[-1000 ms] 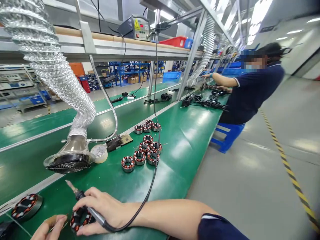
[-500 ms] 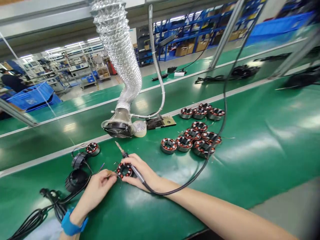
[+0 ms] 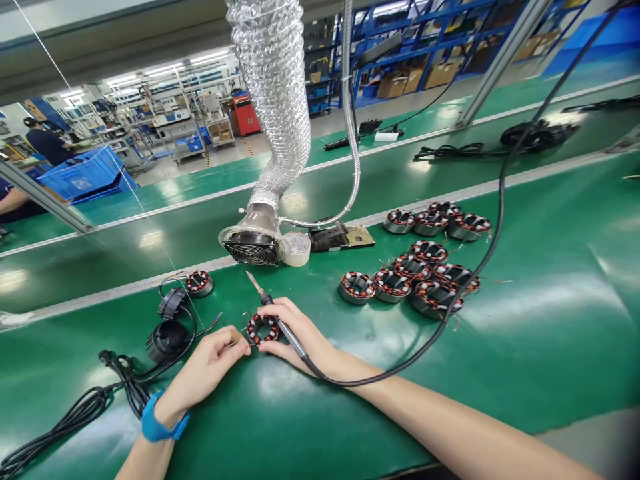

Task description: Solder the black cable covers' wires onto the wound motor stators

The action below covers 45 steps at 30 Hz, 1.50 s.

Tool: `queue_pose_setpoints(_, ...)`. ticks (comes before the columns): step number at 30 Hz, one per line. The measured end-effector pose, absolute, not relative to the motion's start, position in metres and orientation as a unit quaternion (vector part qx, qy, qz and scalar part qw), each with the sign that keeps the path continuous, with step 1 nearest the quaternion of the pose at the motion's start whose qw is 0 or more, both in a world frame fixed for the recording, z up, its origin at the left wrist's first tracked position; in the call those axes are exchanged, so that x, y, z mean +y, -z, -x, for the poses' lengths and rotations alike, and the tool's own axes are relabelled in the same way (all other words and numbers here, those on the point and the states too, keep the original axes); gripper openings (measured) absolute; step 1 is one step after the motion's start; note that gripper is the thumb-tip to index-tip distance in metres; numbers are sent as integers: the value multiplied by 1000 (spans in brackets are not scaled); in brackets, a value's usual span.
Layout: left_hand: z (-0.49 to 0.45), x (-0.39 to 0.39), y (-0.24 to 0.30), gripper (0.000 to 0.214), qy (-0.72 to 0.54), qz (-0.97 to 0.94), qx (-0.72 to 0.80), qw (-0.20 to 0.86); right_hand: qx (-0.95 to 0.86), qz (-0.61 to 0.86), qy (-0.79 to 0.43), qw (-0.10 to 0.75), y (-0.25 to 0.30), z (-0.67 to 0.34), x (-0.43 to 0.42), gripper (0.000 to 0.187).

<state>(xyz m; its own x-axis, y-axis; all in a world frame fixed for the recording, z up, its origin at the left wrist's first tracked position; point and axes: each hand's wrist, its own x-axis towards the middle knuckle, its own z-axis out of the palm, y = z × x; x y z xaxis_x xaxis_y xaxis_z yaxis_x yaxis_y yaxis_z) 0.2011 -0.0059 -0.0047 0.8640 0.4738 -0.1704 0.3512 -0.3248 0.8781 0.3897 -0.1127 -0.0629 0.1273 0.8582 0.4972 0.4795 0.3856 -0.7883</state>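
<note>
My right hand point(image 3: 303, 337) grips a motor stator point(image 3: 263, 329), a ring wound with copper coils, between thumb and fingers. The same hand also carries a soldering iron point(image 3: 287, 333), its tip pointing up and away to the left. At the stator's left side my left hand point(image 3: 215, 360) is closed in a pinch, apparently on one of the thin lead wires. A blue band point(image 3: 161, 420) circles the left wrist. Left of that hand lie a black round motor housing point(image 3: 167, 340), a second black housing point(image 3: 173, 303) and another stator point(image 3: 199, 283).
Several stators point(image 3: 393, 285) stand grouped on the green bench at right. A fume extractor fan point(image 3: 250, 248) under a foil duct point(image 3: 280, 100), a tape roll point(image 3: 296, 249) and a metal block point(image 3: 340, 237) sit behind. Coiled black cable point(image 3: 65, 420) lies front left.
The whole view has shifted, so bench items appear further right. Both hands keep their hold around the stator, and the left fingertips sit slightly lower on its left side.
</note>
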Motion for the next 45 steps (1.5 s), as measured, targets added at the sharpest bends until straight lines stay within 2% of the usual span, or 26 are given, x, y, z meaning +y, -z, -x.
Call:
queue_pose_setpoints(11,-215,-16,20,45,-107,-626,366,681,-639,525,-190,530,67,-387,-111,49)
queue_pose_setpoints(18,-213,-12,14,40,-173,-657,398,617,-635,525,-192,534,64,-386,-112,49)
queue_pose_setpoints(23,-219,-14,14,34,-185,-715,362,569,-632,524,-187,540,65,-385,-111,48)
queue_pose_setpoints(26,-214,-6,11,35,-204,-780,350,477,-632,522,-184,542,66,-385,-111,48)
queue_pose_setpoints(30,-198,9,12,34,-223,-874,391,184,-638,523,-180,537,66,-385,-112,50)
queue_pose_setpoints(32,-193,13,16,30,-163,-899,405,44,-639,521,-175,538,66,-385,-111,51)
queue_pose_setpoints(34,-191,14,20,29,-80,-909,407,-48,-640,523,-170,537,67,-385,-111,51)
queue_pose_setpoints(36,-190,14,21,31,-30,-913,397,-89,-643,526,-163,533,68,-386,-111,51)
queue_pose_setpoints(38,-187,16,19,31,-34,-918,384,-90,-649,531,-151,523,67,-386,-112,51)
queue_pose_setpoints(45,-169,17,2,27,-307,-880,353,-76,-671,546,-142,480,60,-388,-110,46)
